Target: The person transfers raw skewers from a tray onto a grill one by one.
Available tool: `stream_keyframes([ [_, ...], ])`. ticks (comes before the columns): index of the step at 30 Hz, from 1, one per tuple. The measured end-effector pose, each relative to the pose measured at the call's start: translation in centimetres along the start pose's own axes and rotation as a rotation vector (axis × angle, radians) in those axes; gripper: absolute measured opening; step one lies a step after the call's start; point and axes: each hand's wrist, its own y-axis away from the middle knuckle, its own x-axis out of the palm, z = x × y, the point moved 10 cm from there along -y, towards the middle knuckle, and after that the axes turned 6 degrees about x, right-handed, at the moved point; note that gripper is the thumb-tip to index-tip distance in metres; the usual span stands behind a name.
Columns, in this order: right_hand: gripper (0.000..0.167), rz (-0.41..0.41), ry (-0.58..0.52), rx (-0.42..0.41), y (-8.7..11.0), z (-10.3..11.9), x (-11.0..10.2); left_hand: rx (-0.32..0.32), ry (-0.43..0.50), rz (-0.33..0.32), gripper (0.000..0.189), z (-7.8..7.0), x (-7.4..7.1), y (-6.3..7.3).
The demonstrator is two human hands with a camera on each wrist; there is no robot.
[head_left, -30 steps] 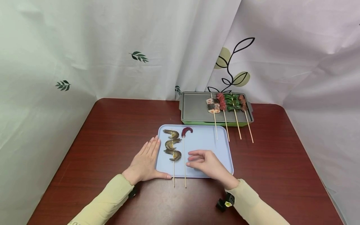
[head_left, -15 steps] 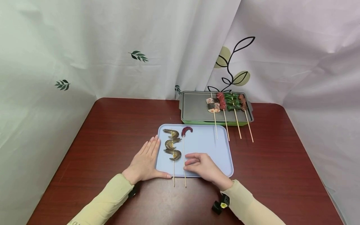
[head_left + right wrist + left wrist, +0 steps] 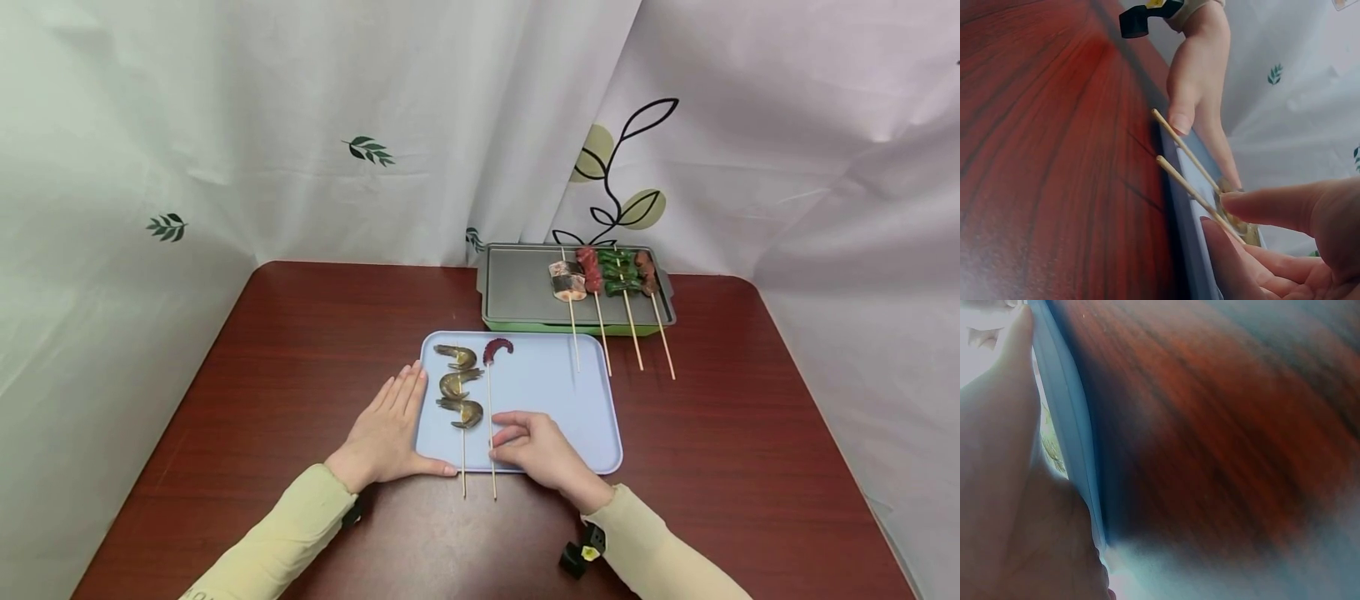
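A pale blue tray (image 3: 555, 375) bears a shrimp skewer (image 3: 461, 408) with three shrimps. Beside it lies a skewer with a dark red curled tentacle-like piece (image 3: 498, 350) at its far end. My left hand (image 3: 390, 429) lies flat with spread fingers along the tray's left edge, thumb at the front edge. My right hand (image 3: 536, 446) is at the tentacle-like skewer's stick. In the right wrist view, thumb and fingers sit around the stick (image 3: 1179, 178) with a gap between them. The left wrist view shows mostly the tray's side (image 3: 1069, 406).
Behind the tray stands a grey-topped green grill (image 3: 521, 283). On its right half lie several skewers, among them a green one (image 3: 619, 273) and a red one (image 3: 590, 268); their sticks jut over the front, some above the tray. White curtains (image 3: 300, 125) hang behind the brown table (image 3: 300, 333).
My right hand has moved left and slightly toward the near edge, from above the tray to the tentacle-like skewer's stick. The left hand and the skewers stay where they were.
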Motion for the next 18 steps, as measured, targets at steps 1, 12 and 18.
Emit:
stream_keyframes([
  [1,0.051,-0.004,0.006,-0.001,0.0,-0.04,0.03,0.002,0.004,-0.005,0.142,0.02,0.04,0.01],
  [12,0.053,-0.03,0.028,-0.023,0.05,-0.09,0.31,0.012,0.032,-0.047,0.144,0.21,0.26,0.18],
  [18,0.053,-0.031,-0.01,-0.011,0.08,-0.22,0.11,0.022,0.044,-0.067,0.143,0.11,0.07,0.17],
])
